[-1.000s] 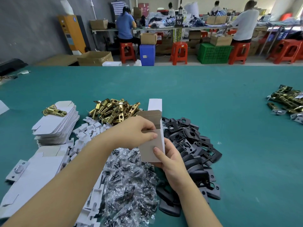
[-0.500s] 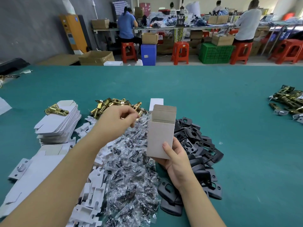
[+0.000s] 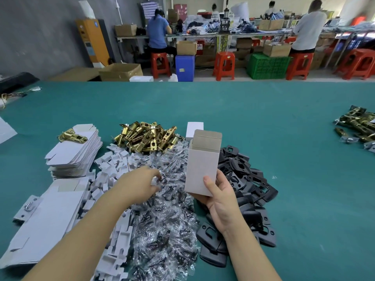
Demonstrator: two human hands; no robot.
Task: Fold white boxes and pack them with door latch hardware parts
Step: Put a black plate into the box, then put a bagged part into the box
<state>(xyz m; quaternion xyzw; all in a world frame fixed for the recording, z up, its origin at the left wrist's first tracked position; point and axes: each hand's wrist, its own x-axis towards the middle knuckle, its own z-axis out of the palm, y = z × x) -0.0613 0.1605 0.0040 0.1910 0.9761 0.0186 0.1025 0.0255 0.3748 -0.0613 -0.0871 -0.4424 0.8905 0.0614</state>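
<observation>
My right hand (image 3: 220,197) holds a folded white box (image 3: 202,167) upright, its top flap open, thumb across the front. My left hand (image 3: 140,183) is down on the pile of clear plastic screw bags (image 3: 164,216), fingertips pinching at one bag. Brass latch bolts (image 3: 146,136) lie heaped behind the bags. Black strike plates (image 3: 247,191) are piled to the right of the box. White cardboard inserts (image 3: 113,165) lie left of the bags. Flat box blanks (image 3: 75,153) are stacked at far left with one brass latch (image 3: 72,135) on top.
More flat blanks (image 3: 46,218) lie at the near left with a metal plate (image 3: 27,207) beside them. A second heap of latches (image 3: 359,124) sits at the far right of the green table (image 3: 263,118). A small white box (image 3: 194,128) stands behind the held one. People work at benches beyond.
My left hand let go of the box's top, swung over the brass latches, then dropped onto the screw bags. My right hand lifted the box upright with its flap open.
</observation>
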